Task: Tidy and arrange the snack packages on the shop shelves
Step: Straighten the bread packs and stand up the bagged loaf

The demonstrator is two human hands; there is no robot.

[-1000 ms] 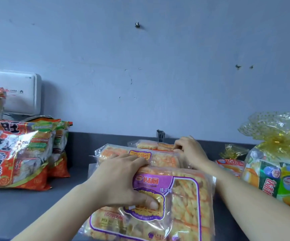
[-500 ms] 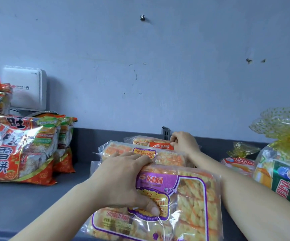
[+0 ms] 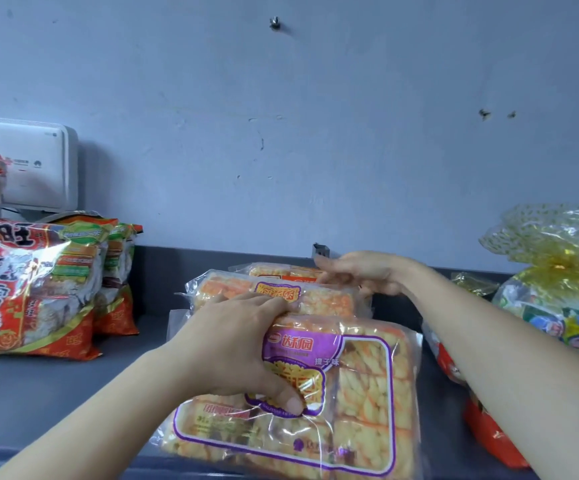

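- Your left grip (image 3: 246, 344) is clamped on the front pack (image 3: 364, 386), with fingers over its top and thumb on its purple label.
- Your right grip (image 3: 364, 273) is apart, with fingers straight, and rests on top of the back pack (image 3: 281, 271) by the wall.
- Three packs stand in a row on the shelf (image 3: 38, 393), with the middle pack (image 3: 326, 299) between the other two.
- The front pack sits near the shelf's front edge. If you let go too soon, it may tip and fall off.
- The wrap looks slick, so it may slip from your thumb.
- Squeeze hard and the cakes inside may crumble.
- Your right arm passes just over a red pack (image 3: 492, 438). A low swing back may knock it.
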